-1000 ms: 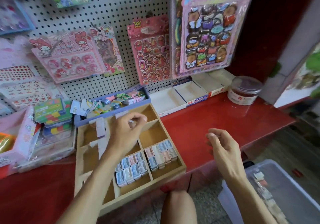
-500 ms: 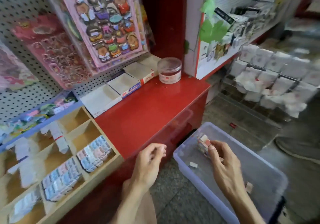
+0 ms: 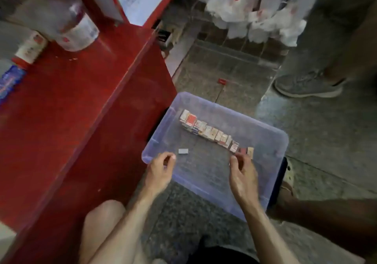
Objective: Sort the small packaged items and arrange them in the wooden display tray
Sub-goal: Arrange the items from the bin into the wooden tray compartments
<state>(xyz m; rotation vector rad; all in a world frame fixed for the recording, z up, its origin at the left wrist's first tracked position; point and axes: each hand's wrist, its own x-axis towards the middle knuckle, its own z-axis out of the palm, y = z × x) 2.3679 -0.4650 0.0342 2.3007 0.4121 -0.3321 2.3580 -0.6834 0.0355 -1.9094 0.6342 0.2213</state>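
Right now, from the fingers outward:
Right hand fingers: curled downward at the near end of the packet row, tips at or just beside the last packets; blur hides whether they actually pinch one, so the grip cannot be told.
Right hand [image 3: 242,174]: over the bin's right half, forearm running back toward the lower right.
Left hand fingers: loosely curled, thumb and forefinger close together, nothing visible between them.
Left hand [image 3: 161,172]: over the bin's near-left rim, just beside the lone packet but apart from it.
Lone packet [image 3: 183,151]: small, grey-white, flat on the bin floor near the left corner, well apart from the row.
Row of small packets [image 3: 210,131]: packed side by side in a diagonal line across the bin floor, from the far left toward the near right; red, white and tan faces, print too blurred to read.
Clear plastic bin [image 3: 271,141]: on the speckled floor, its left side tucked beside the red counter.
Red counter [image 3: 71,100]: to the left; a round clear tub [image 3: 75,29] with a white label stands on its far part.
Knee [image 3: 104,219]: bare, below the left forearm.
Grey shoe [image 3: 306,86]: another person's, on the floor beyond the bin.
Wooden display tray: out of frame.
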